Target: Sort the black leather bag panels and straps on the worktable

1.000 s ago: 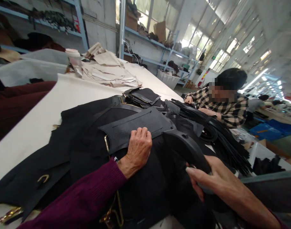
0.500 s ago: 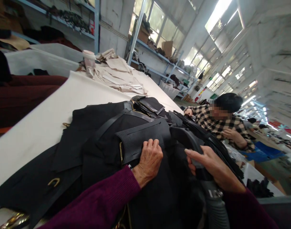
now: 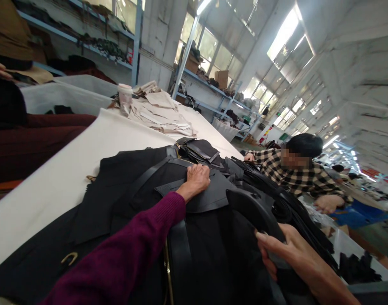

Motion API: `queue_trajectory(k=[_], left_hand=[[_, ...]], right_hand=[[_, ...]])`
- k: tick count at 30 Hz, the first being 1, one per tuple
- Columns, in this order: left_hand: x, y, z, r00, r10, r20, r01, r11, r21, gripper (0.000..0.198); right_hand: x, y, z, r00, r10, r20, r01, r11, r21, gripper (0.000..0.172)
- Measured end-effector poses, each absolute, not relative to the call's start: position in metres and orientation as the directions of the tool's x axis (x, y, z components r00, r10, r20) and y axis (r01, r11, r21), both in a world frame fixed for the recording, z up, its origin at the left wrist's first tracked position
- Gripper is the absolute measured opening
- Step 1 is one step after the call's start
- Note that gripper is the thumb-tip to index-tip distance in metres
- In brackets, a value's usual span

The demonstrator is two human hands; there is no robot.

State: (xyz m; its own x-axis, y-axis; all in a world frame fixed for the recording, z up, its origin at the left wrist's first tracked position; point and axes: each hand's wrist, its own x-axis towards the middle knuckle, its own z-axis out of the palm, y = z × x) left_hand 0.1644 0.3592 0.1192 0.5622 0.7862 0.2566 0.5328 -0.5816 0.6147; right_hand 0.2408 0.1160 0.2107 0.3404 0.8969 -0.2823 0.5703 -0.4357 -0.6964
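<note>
My left hand [image 3: 198,180], in a purple sleeve, is closed with its fingers curled at the far side of a textured black leather panel [image 3: 209,199]. Beneath it spread black fabric bag pieces [image 3: 124,186] with leather strips and gold hardware. A gold zip [image 3: 167,267] runs beside a leather strip near the bottom. My right hand [image 3: 286,250] grips a black nozzle tool [image 3: 254,207] with a curved body, whose tip points toward the panel's right end. The tool's lower part is hidden by my hand and the dark fabric.
Cream cut pieces [image 3: 162,110] and a tub [image 3: 125,97] lie at the far end of the white table [image 3: 69,156]. Black straps [image 3: 295,212] are bundled on the right, near a co-worker in a checked shirt [image 3: 273,169]. Another person sits at left, by plastic bins [image 3: 66,95].
My left hand has moved away from me, to the panel's far side, and the panel has shifted. My right hand and the nozzle tool have moved slightly lower and to the right.
</note>
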Motion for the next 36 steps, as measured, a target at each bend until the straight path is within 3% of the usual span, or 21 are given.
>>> queue_trajectory(k=[9, 13, 15, 20, 26, 30, 36], left_hand=[[0.145, 0.331, 0.154, 0.765, 0.599, 0.237, 0.104, -0.478, 0.872, 0.021], [0.139, 0.309, 0.154, 0.837, 0.523, 0.161, -0.105, -0.134, 0.985, 0.021], [0.135, 0.297, 0.153, 0.853, 0.496, 0.162, -0.196, 0.016, 0.981, 0.02], [0.122, 0.267, 0.149, 0.864, 0.468, 0.184, -0.275, 0.134, 0.952, 0.016], [0.117, 0.252, 0.139, 0.828, 0.56, -0.043, -0.238, 0.418, 0.877, 0.024], [0.117, 0.254, 0.136, 0.817, 0.576, -0.036, -0.247, 0.406, 0.88, 0.024], [0.113, 0.246, 0.127, 0.807, 0.568, 0.16, -0.293, 0.151, 0.944, 0.018]], right_hand=[[0.237, 0.105, 0.224, 0.296, 0.937, -0.185, 0.621, -0.336, -0.708, 0.038], [0.229, 0.099, 0.233, 0.272, 0.953, -0.137, 0.641, -0.285, -0.713, 0.04], [0.224, 0.097, 0.235, 0.259, 0.958, -0.125, 0.647, -0.268, -0.714, 0.038], [0.22, 0.094, 0.234, 0.267, 0.96, -0.081, 0.621, -0.236, -0.748, 0.037], [0.226, 0.08, 0.242, 0.351, 0.936, -0.023, 0.604, -0.245, -0.758, 0.033], [0.217, 0.068, 0.243, 0.294, 0.952, -0.08, 0.644, -0.26, -0.719, 0.034], [0.206, 0.077, 0.228, 0.22, 0.969, -0.113, 0.653, -0.232, -0.721, 0.035]])
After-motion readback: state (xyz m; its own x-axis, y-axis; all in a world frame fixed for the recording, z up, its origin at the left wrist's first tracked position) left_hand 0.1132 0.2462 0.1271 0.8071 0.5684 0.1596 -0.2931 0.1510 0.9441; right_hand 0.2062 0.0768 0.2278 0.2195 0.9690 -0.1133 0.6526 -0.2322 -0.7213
